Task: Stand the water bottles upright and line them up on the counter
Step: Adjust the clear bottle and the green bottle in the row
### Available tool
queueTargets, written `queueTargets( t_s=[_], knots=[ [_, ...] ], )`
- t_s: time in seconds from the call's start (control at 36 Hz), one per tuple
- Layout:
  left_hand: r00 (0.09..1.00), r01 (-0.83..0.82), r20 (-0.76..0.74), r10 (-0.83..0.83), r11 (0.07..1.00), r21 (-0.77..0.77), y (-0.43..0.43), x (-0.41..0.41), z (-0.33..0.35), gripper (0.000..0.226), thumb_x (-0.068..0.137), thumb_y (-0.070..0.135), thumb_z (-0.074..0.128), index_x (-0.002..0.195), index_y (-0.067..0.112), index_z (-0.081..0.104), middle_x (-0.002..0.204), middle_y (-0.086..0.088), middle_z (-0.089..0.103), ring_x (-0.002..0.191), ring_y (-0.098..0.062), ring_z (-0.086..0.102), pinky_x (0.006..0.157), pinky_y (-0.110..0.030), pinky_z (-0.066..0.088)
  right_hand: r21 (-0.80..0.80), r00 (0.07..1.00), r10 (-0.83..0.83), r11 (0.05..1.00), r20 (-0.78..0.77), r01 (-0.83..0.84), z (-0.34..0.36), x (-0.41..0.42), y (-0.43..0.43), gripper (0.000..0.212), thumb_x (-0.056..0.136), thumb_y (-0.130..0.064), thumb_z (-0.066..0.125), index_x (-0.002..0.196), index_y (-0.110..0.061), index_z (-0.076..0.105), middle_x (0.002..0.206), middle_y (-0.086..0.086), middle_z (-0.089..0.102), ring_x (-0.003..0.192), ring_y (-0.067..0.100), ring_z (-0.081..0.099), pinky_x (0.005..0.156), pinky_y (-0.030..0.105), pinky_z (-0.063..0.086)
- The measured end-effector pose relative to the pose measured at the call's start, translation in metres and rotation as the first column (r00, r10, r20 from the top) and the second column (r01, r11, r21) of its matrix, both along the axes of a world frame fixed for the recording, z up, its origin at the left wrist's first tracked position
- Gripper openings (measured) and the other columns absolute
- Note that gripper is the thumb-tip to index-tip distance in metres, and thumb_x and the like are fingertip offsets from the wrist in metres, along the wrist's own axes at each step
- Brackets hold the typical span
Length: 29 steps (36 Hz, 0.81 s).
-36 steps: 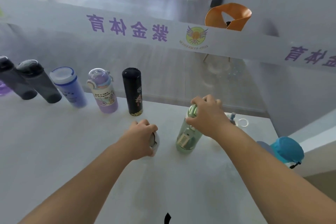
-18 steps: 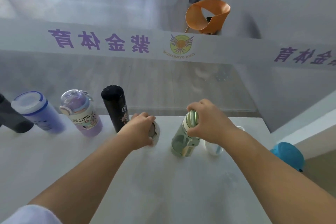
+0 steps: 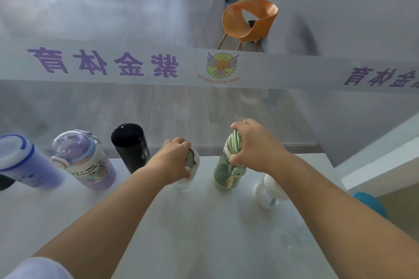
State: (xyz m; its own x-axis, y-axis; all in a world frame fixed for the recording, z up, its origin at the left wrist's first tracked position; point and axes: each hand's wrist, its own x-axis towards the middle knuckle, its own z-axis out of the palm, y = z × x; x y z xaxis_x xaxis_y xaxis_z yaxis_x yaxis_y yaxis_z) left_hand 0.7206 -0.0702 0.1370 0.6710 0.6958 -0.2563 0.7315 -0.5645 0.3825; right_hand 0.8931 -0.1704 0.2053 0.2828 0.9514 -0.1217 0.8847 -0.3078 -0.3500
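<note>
- My left hand [image 3: 174, 161] is curled over the top of a white-lidded bottle [image 3: 193, 158], with the fingers wrapped round the lid. The hand hides most of the body below it.
- My right hand [image 3: 256, 147] grips the cap of the green translucent bottle [image 3: 226, 172], fingers and thumb closed round the top. This bottle stands upright on the worktop [image 3: 204, 233], just right of the white-lidded one and apart from it.
- To the left, along the far edge of the worktop, runs a row of upright bottles:
  - a black flask [image 3: 131, 147] next to my left hand
  - a purple bottle with a clear domed lid [image 3: 88, 161]
  - a blue bottle with a white cap [image 3: 25, 163]
- A sliver of a dark bottle [image 3: 4, 182] shows at the left border of the view.
- A clear bottle with a white cap [image 3: 269, 190] sits under my right forearm, near the green one. I cannot tell whether it is standing or lying.
- Something blue [image 3: 369, 201] pokes out beyond the worktop's right edge, too hidden to name.
- Behind the glass is a band of purple characters [image 3: 102, 63] and an orange chair [image 3: 251, 22] on the floor.
</note>
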Motion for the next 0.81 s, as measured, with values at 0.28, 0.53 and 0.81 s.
queueTargets(
  t_s=[0.28,0.53,0.81],
  knots=[
    [1.000,-0.003,0.031,0.003,1.000,-0.007,0.004,0.004,-0.003,0.073,0.075,0.023,0.070,0.138,0.012,0.036,0.141,-0.002,0.037,0.128,-0.024,0.031,0.105,-0.036,0.037,-0.013,1.000,0.005,1.000,-0.026,-0.006,0.000,0.003,0.009,0.077,0.068,-0.022,0.075,0.137,-0.018,0.041,0.126,0.003,0.046,0.108,0.020,0.049,0.085,0.030,0.045],
    [1.000,-0.010,0.024,0.010,1.000,0.012,0.000,-0.001,0.000,0.070,0.080,0.030,0.066,0.139,0.015,0.033,0.140,-0.002,0.035,0.124,-0.023,0.036,0.101,-0.033,0.039,-0.049,0.999,0.016,0.999,-0.052,-0.018,0.000,0.005,0.009,0.075,0.072,-0.020,0.071,0.139,-0.021,0.037,0.126,0.001,0.043,0.106,0.018,0.045,0.084,0.029,0.046],
    [0.994,-0.028,-0.103,0.032,0.999,0.046,-0.002,-0.002,0.016,0.061,0.079,0.044,0.062,0.131,0.018,0.042,0.128,-0.003,0.045,0.112,-0.025,0.047,0.092,-0.039,0.047,-0.097,0.998,0.066,0.993,0.024,-0.063,0.008,0.004,0.005,0.073,0.083,-0.026,0.062,0.146,-0.017,0.026,0.143,0.007,0.036,0.131,0.027,0.034,0.102,0.036,0.037]
  ],
)
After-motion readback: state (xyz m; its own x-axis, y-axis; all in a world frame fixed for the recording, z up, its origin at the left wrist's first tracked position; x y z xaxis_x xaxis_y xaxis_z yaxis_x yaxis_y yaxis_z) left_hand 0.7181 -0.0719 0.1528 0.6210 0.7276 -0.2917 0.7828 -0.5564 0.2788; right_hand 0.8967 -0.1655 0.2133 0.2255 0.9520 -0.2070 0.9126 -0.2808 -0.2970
